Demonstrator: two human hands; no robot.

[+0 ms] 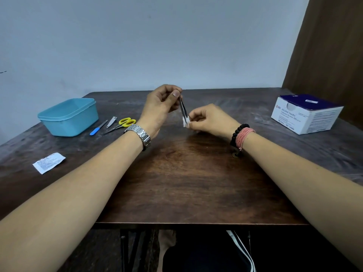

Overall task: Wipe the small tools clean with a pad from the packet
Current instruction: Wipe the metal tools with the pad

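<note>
Both forearms reach in from the near edge of the wooden table (176, 183), meeting above its middle. Left hand (159, 108), with a metal watch (140, 135) at the wrist, pinches the upper end of a slim dark tool, apparently tweezers (183, 108), between thumb and fingers, tip slanting down toward the right. Right hand (211, 119), wearing bead and cord bracelets (241, 136), has its fingers curled round a small white pad (186, 121), which is folded about the tool's lower tip. Tool and pad are held in the air, clear of the table.

Probable hazards: the pad is small and gripped only at its edge, so a firm stroke could pull it free; the tip is fine and could pierce the pad and prick a fingertip; a light hold at the top could let the tool twist or drop.

Farther left lie yellow-handled scissors (122, 124), a nail clipper (112, 121) and a blue-handled file (98, 128), just beside a blue tub (68, 116); whether these are already wiped cannot be told. A torn packet (49, 162) lies near the left edge. A box of alcohol swabs (306, 113) stands well apart at far right; one pad may dry out before all the tools are done.
</note>
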